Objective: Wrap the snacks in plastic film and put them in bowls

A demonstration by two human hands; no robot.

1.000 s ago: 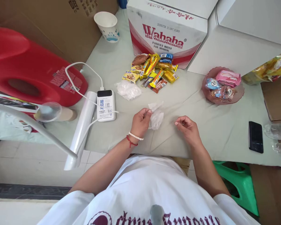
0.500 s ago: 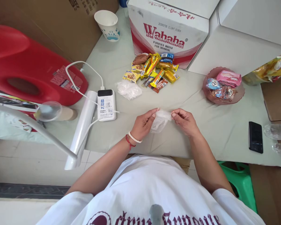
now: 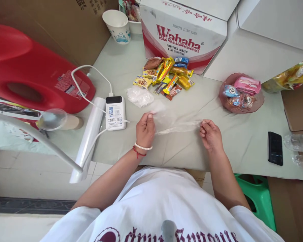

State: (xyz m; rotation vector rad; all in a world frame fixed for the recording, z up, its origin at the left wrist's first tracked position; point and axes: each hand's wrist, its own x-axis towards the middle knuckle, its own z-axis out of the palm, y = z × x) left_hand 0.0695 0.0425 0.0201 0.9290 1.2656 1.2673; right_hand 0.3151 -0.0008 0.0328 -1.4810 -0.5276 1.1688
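Note:
A thin clear plastic bag (image 3: 175, 125) stretches between my two hands above the table. My left hand (image 3: 145, 131) is closed on its left end, thumb pressed against the fingers. At the other end my right hand (image 3: 211, 135) pinches a corner between thumb and fingertips. Beyond my left hand lies a crumpled clump of clear plastic (image 3: 139, 96). A pile of wrapped snacks (image 3: 166, 74), mostly in yellow packets, rests behind it against the carton. To the right stands a pink glass bowl (image 3: 224, 101) holding several wrapped sweets.
A white power bank (image 3: 115, 114) with cables and a white plastic roll (image 3: 87, 144) lie on the left, near a large red jug (image 3: 40, 74). At the back are a paper cup (image 3: 118, 28) and a Wahaha carton (image 3: 181, 33). A black phone (image 3: 275, 148) lies right.
My hands have moved apart, the left one leftward and the right one rightward. The plastic bag, bunched between them before, is now pulled out wide.

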